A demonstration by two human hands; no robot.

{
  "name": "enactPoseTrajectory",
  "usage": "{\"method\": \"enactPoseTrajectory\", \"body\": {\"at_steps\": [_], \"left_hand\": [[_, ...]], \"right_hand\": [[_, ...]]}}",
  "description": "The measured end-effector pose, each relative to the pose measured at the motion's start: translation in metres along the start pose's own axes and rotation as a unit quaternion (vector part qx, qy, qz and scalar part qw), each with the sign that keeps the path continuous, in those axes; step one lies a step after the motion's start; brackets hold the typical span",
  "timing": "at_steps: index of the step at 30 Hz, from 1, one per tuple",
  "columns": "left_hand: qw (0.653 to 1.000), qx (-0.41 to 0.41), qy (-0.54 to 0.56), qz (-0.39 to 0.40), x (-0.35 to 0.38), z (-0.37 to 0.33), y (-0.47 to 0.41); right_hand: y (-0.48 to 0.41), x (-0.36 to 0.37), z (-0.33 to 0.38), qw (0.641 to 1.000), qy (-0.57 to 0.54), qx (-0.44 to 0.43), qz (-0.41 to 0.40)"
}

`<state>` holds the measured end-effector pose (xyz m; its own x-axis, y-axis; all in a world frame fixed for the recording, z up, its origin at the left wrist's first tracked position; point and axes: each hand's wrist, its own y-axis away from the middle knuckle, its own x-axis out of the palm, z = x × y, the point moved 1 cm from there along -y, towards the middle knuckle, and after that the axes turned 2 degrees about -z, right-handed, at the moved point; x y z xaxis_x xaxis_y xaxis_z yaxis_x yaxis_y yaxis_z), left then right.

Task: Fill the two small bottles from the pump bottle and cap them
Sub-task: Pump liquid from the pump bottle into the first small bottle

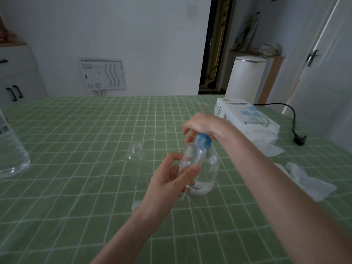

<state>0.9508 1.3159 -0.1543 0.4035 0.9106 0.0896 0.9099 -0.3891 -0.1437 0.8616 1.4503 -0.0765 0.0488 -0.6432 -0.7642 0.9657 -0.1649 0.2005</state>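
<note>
Left hand: you are gripping a small clear bottle at centre frame, holding its mouth up to the nozzle.
Right hand: you are curling your fingers over the blue top of the pump bottle.
Second small bottle: standing uncapped on the bench, left of centre.

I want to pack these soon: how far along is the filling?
Done: nothing finished that I can see; neither small bottle is capped. In hand: the left hand holds the first bottle at the nozzle while the right hand grips the blue pump head. Its fill level is unclear. Left: the second bottle stands open on the table, apparently empty; then both caps.
</note>
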Motion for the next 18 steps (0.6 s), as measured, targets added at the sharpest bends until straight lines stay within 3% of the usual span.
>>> {"method": "enactPoseTrajectory", "body": {"at_steps": [18], "left_hand": [[1.0,-0.001,0.018,0.0,0.002,-0.004,-0.002]], "right_hand": [[0.002,-0.007,0.006,0.999,0.004,-0.027,-0.027]]}}
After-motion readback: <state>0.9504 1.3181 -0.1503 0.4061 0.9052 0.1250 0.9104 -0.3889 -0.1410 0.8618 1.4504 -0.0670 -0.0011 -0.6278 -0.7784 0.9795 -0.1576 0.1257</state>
